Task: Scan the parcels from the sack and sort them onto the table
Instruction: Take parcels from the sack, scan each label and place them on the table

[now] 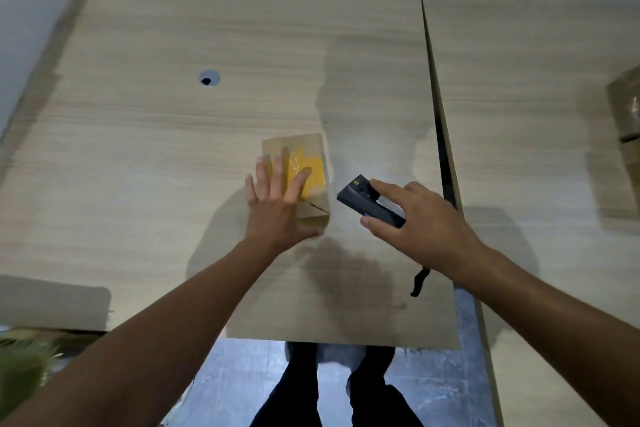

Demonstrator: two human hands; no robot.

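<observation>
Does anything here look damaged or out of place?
Nothing looks damaged. The small brown parcel lies flat on the table under the left hand, slightly askew to the table edge. The right hand grips the scanner.

The parcel [300, 170] lies on the counter [173, 135]. The scanner [363, 199] is just right of it. Another parcel [625, 107] sits far right.
</observation>
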